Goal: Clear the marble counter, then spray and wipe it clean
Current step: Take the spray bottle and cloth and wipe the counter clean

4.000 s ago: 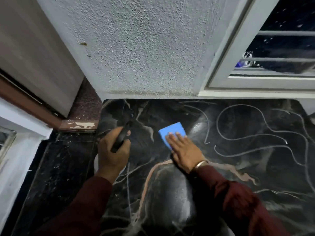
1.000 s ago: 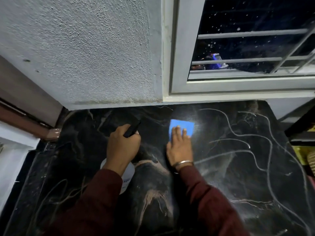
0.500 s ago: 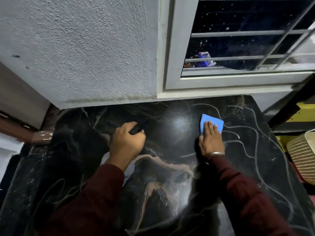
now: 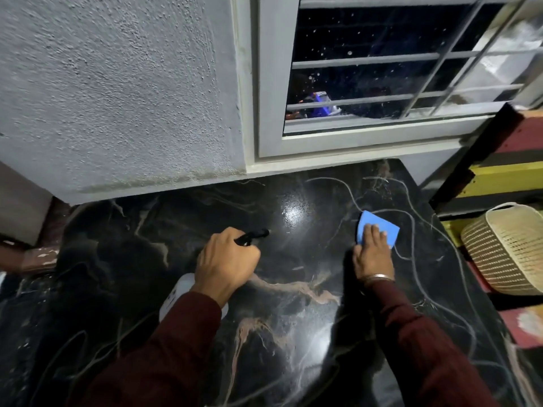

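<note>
Your left hand: fingers curled round the spray bottle, black nozzle aimed right, white body under your wrist. Your right hand: fingers straight, flat on the blue cloth, pressing it onto the counter near its right edge. Woven basket: beyond that edge.

No text, brand, number or sign was legible. The white spray bottle, at 7 o'clock from the nozzle, bore faint dark marks too small and blurred to read.
</note>
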The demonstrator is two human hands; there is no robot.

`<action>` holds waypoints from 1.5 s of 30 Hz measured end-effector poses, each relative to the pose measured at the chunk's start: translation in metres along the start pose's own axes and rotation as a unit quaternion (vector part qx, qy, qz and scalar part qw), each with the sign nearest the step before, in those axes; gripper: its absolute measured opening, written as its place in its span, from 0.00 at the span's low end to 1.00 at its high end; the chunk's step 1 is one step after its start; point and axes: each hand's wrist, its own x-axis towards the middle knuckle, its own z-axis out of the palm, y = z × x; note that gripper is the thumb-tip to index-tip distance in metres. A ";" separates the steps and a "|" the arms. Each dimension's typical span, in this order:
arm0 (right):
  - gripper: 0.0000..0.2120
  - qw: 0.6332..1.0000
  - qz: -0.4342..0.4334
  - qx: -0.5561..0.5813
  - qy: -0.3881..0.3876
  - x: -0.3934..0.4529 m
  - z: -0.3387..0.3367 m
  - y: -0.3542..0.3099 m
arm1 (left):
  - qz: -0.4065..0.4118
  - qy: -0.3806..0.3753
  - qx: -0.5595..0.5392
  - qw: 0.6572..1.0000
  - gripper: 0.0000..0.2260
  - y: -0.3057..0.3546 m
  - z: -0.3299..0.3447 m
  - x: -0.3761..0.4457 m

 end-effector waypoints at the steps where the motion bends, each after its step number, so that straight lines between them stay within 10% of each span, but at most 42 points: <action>1: 0.28 1.000 0.009 0.002 0.007 0.004 0.000 -0.004 | 0.000 0.001 -0.009 1.000 0.10 0.002 0.003 0.001; 8: 0.32 0.987 -0.152 0.021 -0.053 0.043 0.021 -0.119 | 0.005 0.080 -0.089 0.993 0.14 0.014 0.017 0.016; 14: 0.28 0.867 -0.472 -0.046 -0.150 -0.010 0.074 -0.182 | -0.036 0.097 -0.088 0.991 0.07 0.041 0.022 0.023; 28: 0.32 0.998 -0.057 -0.026 0.008 0.194 -0.027 0.012 | -0.027 0.095 -0.134 0.986 0.11 0.106 0.079 0.049; 37: 0.26 0.872 -0.462 -0.075 -0.141 0.098 0.029 -0.127 | -0.043 0.119 -0.117 0.985 0.06 0.132 0.082 0.053; 45: 0.29 0.982 -0.186 -0.038 -0.022 0.219 -0.038 0.036 | -0.017 0.090 -0.114 0.989 0.09 0.146 0.093 0.056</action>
